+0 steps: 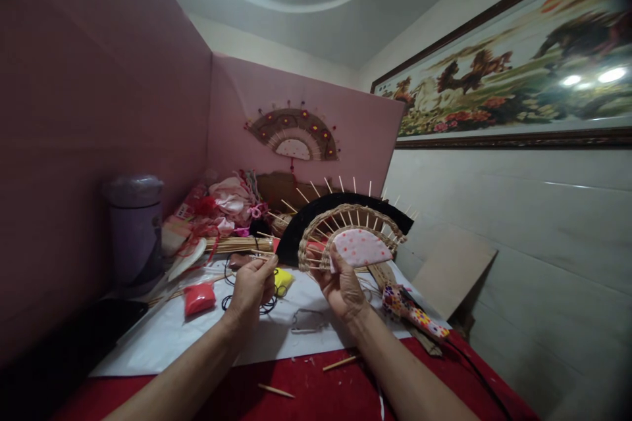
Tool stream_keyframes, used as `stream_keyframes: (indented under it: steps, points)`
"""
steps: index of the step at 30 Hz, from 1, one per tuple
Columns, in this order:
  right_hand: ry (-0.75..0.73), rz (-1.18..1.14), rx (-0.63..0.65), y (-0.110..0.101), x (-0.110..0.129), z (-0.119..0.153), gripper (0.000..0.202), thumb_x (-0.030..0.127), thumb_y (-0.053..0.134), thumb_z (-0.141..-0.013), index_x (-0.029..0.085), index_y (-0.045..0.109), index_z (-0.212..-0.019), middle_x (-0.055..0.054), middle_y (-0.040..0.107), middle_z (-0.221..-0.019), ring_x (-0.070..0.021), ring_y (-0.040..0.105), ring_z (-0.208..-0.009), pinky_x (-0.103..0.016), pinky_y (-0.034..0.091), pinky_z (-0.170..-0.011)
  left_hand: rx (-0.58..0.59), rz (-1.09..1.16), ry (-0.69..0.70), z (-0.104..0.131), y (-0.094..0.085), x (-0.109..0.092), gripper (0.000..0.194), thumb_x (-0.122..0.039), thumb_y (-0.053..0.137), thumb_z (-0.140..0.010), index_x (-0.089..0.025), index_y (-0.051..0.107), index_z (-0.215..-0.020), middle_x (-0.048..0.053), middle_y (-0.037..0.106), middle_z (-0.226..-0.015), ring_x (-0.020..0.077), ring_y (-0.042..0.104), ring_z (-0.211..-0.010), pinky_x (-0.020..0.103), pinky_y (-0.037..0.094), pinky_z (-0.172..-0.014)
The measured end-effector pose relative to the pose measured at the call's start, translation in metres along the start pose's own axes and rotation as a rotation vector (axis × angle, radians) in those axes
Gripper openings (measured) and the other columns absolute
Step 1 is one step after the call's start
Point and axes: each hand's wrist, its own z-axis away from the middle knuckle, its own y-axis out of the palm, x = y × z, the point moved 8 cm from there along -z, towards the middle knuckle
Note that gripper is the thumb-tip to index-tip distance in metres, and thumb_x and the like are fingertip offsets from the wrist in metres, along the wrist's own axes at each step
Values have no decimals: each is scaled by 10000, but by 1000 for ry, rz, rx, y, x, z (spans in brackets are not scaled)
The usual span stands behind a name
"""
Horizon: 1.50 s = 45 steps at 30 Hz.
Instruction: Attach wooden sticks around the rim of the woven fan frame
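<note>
A handmade fan is held up by my right hand (343, 289), its thumb pressed on the white half-round centre (363, 248) with red dots and its fingers behind. Thin wooden sticks spread from that centre through a braided straw band (316, 220) and a wide black band (291, 237), their tips poking past the top edge. To the left of the fan, my left hand (254, 289) is closed in a pinch on what looks like a thin wooden stick (263, 254). The lower fingers of this hand are curled. Black cord (266, 306) lies on the table behind it.
A finished-looking fan (301, 131) hangs on the pink panel. Red (199, 299) and yellow (283, 281) packets lie on white paper. A flower-patterned glue gun (415, 312) with a cable is at right; a purple tumbler (135, 237) stands left. Loose sticks (276, 391) lie on red cloth.
</note>
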Motion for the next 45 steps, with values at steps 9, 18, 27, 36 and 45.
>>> stream_keyframes:
  steps: [9, 18, 27, 36, 45]
  points:
    - [19, -21, 4, 3, -1, 1, 221, 243, 712, -639, 166, 610, -820, -37, 698, -741, -187, 663, -753, -320, 552, -668, -22, -23, -11, -4, -4, 3, 450, -427, 690, -552, -202, 301, -514, -137, 203, -364, -2, 126, -297, 149, 79, -304]
    - [2, -10, -10, 6, 1, 3, 256, 223, 734, -617, 157, 609, -831, -33, 699, -743, -187, 663, -770, -308, 551, -677, -30, -29, -19, -2, -3, 2, 452, -407, 704, -535, -200, 302, -521, -142, 201, -373, -6, 127, -301, 143, 81, -307]
    - [13, -7, -19, 5, 1, 4, 261, 227, 725, -634, 157, 606, -854, -34, 701, -749, -175, 668, -733, -262, 549, -632, -26, -30, -25, -3, -4, 3, 429, -388, 681, -567, -207, 294, -529, -142, 202, -366, -2, 117, -293, 150, 70, -307]
    - [11, -1, 1, 2, -1, 0, 249, 294, 713, -654, 147, 609, -826, -60, 701, -803, -176, 663, -773, -273, 550, -668, -21, -30, -13, -3, -4, 2, 436, -409, 682, -562, -208, 297, -526, -143, 196, -363, 1, 115, -295, 149, 75, -304]
    - [-10, 33, 26, 7, 1, 2, 269, 334, 707, -655, 139, 611, -813, -76, 703, -820, -186, 664, -768, -294, 547, -680, -31, -33, -9, -4, -4, 2, 443, -424, 676, -566, -209, 292, -511, -142, 196, -348, 2, 120, -280, 151, 80, -296]
